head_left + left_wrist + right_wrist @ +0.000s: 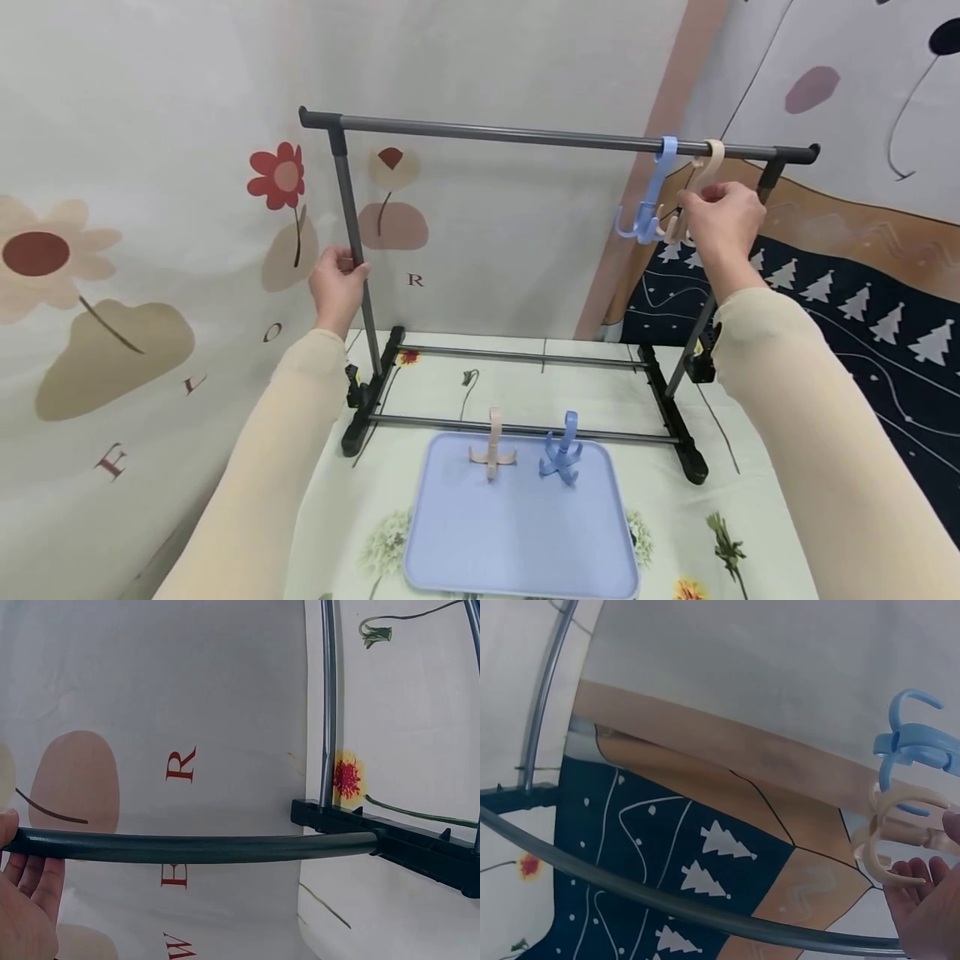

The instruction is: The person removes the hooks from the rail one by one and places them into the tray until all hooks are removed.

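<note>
My left hand grips the left upright of a dark metal hanging rack, thumb and fingers on either side of the pole. Near the right end of the top bar, my right hand pinches a beige multi-prong hook, whose curved top sits over the bar. Just left of it a blue multi-prong hook hangs from the same bar. In the right wrist view, the prongs of the beige hook lie close to those of the blue hook.
A light blue tray lies on the floral cloth in front of the rack. Another beige hook and another blue hook lie at its far edge. The rack's black feet stand at both sides; a patterned curtain hangs behind.
</note>
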Available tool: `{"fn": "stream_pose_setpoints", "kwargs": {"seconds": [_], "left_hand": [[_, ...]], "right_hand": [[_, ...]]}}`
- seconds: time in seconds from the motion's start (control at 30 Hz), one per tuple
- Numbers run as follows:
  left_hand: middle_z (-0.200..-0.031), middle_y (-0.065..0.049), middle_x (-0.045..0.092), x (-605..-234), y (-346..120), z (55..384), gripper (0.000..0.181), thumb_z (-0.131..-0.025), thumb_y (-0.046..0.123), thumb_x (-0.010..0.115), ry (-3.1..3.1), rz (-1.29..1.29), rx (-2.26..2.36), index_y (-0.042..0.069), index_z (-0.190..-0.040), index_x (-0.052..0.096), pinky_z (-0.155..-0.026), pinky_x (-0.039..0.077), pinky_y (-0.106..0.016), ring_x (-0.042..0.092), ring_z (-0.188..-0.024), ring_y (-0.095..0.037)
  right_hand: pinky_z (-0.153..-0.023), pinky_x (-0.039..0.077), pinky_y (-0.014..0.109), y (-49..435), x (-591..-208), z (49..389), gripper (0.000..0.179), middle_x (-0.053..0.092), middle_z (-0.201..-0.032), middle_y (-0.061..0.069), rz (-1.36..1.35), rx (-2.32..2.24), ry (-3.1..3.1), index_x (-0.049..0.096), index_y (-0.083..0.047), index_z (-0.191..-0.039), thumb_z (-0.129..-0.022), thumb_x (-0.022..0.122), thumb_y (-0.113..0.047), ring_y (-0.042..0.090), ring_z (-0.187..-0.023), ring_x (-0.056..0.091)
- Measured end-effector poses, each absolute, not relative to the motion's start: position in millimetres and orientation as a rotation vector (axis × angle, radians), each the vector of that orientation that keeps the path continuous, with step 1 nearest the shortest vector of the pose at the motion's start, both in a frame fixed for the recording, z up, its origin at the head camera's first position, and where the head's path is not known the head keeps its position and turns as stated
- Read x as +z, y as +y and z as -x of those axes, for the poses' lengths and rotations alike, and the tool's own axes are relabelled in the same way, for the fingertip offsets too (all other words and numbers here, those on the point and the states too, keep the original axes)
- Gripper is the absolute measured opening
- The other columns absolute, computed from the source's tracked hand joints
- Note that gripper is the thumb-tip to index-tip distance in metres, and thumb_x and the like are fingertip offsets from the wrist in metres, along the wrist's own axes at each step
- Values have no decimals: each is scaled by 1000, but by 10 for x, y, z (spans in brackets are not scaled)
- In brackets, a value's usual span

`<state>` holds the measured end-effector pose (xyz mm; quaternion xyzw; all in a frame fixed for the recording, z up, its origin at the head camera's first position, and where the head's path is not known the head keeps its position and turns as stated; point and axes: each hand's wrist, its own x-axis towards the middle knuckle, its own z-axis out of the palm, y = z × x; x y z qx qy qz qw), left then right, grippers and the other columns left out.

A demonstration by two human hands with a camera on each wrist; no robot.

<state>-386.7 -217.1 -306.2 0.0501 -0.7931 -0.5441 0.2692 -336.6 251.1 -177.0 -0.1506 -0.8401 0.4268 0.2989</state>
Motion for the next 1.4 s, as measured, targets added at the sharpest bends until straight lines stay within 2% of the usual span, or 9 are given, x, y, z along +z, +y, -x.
{"fn": "stream_pose_setpoints", "kwargs": {"seconds": [0.13, 0.33, 0.8, 1.0, 1.4], "left_hand": [[-118, -15, 61, -3073, -2153, 3868, 29, -98, 12, 62, -2133, -128, -1477, 1, -124, 55, -93, 47, -40, 59, -109, -26], [-118, -15, 61, -3077, -2150, 3865, 30, -98, 11, 62, -2117, -117, -1487, 1, -125, 55, -93, 47, -40, 59, -109, -26], [-118, -13, 61, -3056, -2143, 3875, 28, -98, 13, 62, -2122, -126, -1490, 4, -124, 55, -93, 47, -38, 59, -109, -24], [-117, -14, 61, -3066, -2137, 3870, 28, -98, 12, 62, -2119, -126, -1485, 3, -124, 56, -92, 47, -39, 59, -108, -25], [-117, -14, 60, -3074, -2175, 3859, 29, -98, 14, 63, -2127, -111, -1494, 3, -124, 55, -94, 46, -39, 58, -108, -24]], "right_hand": [[-96, 50, 34, 2510, -1808, 3388, 49, 59, -131, 11, 412, 1125, -2203, 61, -8, -133, -97, 57, -42, 21, -114, 57], [-93, 51, 28, 2512, -1823, 3426, 43, 63, -130, 10, 435, 1124, -2141, 63, -10, -132, -100, 54, -37, 16, -107, 59], [-91, 51, 26, 2583, -1637, 3413, 39, 67, -126, 7, 445, 975, -2140, 68, -12, -128, -98, 52, -32, 16, -110, 63], [-96, 49, 28, 2605, -1550, 3419, 38, 65, -129, 5, 442, 1039, -2107, 66, -13, -130, -98, 54, -29, 14, -115, 62], [-97, 47, 30, 2618, -1582, 3375, 39, 67, -126, 2, 365, 1151, -2043, 67, -15, -129, -96, 61, -33, 9, -109, 64]]}}
